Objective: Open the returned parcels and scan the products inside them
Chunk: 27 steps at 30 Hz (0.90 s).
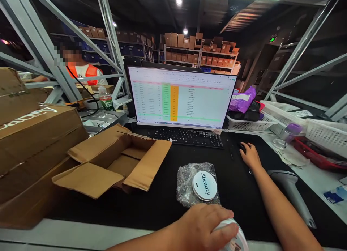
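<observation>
A monitor (181, 97) shows a spreadsheet with green and orange columns above a black keyboard (187, 138), and a barcode scanner (287, 186) lies on the table (320, 182). A white plastic basket (249, 125) holds a purple mailer (242, 101). Beyond — past a person in an orange vest (84, 72) — stand shelves (200, 52) of cardboard boxes.

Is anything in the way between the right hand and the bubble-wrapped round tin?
No, nothing visible: only the black desk mat lies between the right hand, resting on a computer mouse, and the bubble-wrapped tin.
</observation>
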Tool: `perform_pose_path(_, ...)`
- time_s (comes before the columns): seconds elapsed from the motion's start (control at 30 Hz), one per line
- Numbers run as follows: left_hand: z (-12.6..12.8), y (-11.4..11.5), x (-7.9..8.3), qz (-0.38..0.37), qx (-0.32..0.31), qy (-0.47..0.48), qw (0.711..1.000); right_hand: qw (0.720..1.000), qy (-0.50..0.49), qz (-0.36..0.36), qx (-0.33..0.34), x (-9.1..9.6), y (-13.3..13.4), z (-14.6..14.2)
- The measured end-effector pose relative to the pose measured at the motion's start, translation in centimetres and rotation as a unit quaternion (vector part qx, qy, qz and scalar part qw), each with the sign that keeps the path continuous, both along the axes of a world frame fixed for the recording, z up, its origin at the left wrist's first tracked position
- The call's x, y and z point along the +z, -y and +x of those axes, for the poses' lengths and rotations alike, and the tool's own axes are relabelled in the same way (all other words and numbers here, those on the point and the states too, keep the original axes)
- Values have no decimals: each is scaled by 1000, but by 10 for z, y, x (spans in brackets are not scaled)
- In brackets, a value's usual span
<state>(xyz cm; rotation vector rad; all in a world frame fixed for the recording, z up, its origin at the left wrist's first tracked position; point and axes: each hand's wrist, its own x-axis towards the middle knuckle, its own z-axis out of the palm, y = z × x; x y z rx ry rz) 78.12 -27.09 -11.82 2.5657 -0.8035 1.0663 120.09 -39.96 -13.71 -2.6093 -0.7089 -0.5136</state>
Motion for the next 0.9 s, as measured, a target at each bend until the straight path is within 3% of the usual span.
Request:
perform_pose_path(0.23, -2, 1, 4, 29, -6, 3, 1000, 1000, -1, 2, 1, 0, 1, 2)
perform_pose_path(0.37, -6, 6, 9, 34, -16, 38, 999, 993, 113, -10, 16, 13, -6, -22)
perform_pose_path(0.43, -9, 8, 13, 39, -23, 37, 998, 987, 146, -18, 65, 23, -19, -42)
perform_pose_path(0.6, -11, 2, 20, 42, -13, -22, 999, 972, 96, -52, 211, 34, -69, -85)
perform_pose_path(0.8, -7, -7, 12, 7, -10, -44, 999, 975, 86, -13, 205, 31, -103, -94)
perform_pose_path(0.9, -8, -7, 14, 26, -20, -58, 998, 974, 77, -33, 210, 31, -110, -92)
